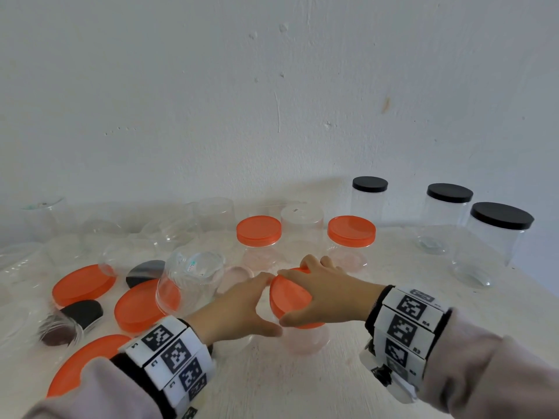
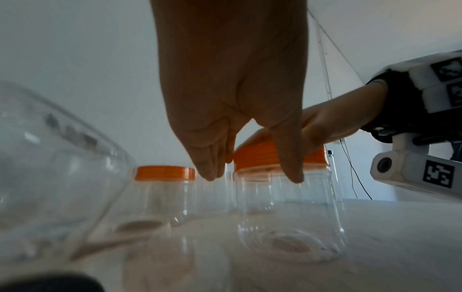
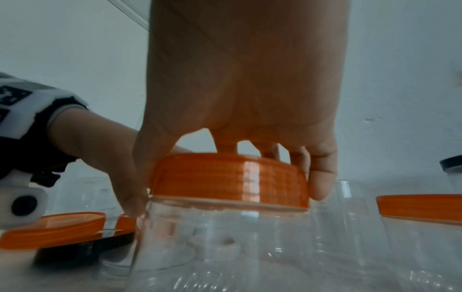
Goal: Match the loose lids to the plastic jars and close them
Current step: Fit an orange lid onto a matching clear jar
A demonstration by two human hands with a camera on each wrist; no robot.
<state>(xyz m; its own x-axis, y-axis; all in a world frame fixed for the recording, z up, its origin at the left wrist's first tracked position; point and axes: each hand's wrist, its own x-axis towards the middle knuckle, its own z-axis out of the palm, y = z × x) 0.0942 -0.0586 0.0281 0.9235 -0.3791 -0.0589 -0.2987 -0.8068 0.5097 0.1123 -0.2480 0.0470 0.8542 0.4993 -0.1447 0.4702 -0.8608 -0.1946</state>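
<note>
hands: right hand (image 1: 326, 288) grips orange lid (image 1: 287, 294), left hand (image 1: 236, 306) holds clear jar (image 1: 305, 340); tipped jar (image 1: 193, 276) crowds beside.

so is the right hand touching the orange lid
Touching: the right wrist view shows the right hand curled round the orange lid, pressing its rim.

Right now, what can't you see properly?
- Head view: the right hand covers the orange lid, so its fit on the jar is hidden.
- All views: unclear whether the left hand grips that jar or touches it.
- Head view: the sleeve cuts off the big orange lid.
- Head view: the label on the upturned jar is too small.
</note>
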